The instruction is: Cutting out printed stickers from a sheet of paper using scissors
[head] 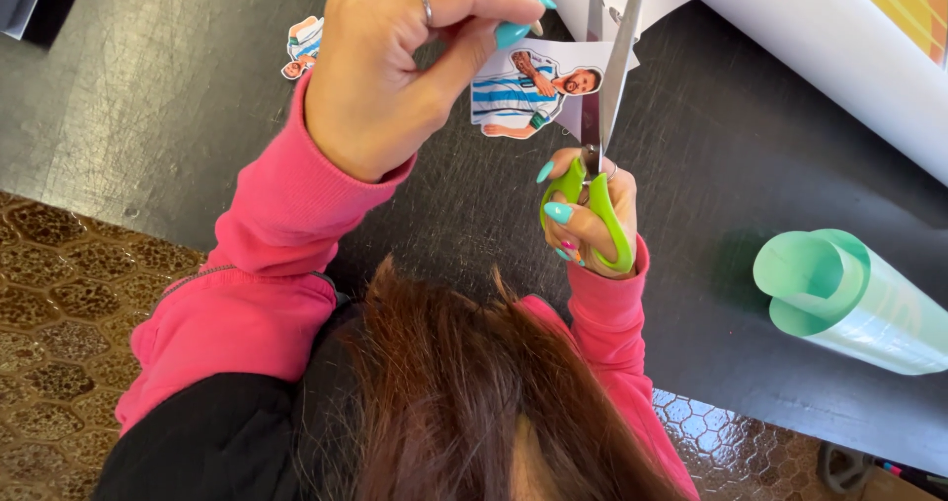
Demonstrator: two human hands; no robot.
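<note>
Cutting is partly done: the left hand [380, 72] pinches the player picture [528, 91], white margin remaining by the head. Right hand [590, 220] grips green scissors [599, 136], blades open; another cut-out [302, 45] lies on the desk [148, 96]

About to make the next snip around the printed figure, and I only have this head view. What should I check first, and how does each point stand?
1. Left hand pinches the paper cutout: ok.
2. Right hand in the green scissors handles: ok.
3. Blades open around the paper edge: ok.
4. Left fingertips apart from the blades: ok.
5. Blade follows the figure's outline: cannot tell.
6. Finished cutout lies apart on the dark table: ok.
</note>
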